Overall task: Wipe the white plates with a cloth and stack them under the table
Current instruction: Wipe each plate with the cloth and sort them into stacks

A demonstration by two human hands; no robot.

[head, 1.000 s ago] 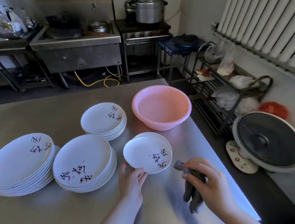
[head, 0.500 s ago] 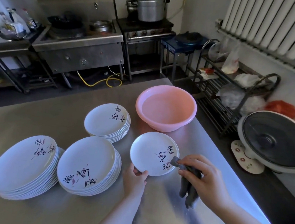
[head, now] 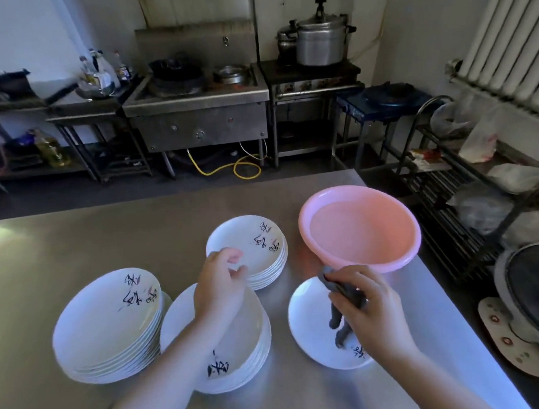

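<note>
- A brushed stainless-steel table is seen from above, with a dim kitchen behind it.
- A single round white plate with black brush lettering lies flat on the table, near the front right, just in front of a round pink plastic basin.
- The right hand is held over this plate, fingers curled round a dark grey cloth whose tail hangs down onto the plate's face.
- The left hand is reached forward with fingers loosely curled and holding nothing; its fingertips are at the near rim of the back stack of smaller white plates. Whether they touch it cannot be told.
- The left forearm passes over the middle stack of white plates; a third, larger stack stands at the far left.
- The coming move is judged to turn on this: the single plate lies directly beneath the right hand, while the back stack lies ahead of the left hand. Being round, the plates have no long axis.
- The table's right edge runs close beside the single plate, so little room is left on that side; bare tabletop lies open at the front and at the far left.
- The space under the table is not in view.
</note>
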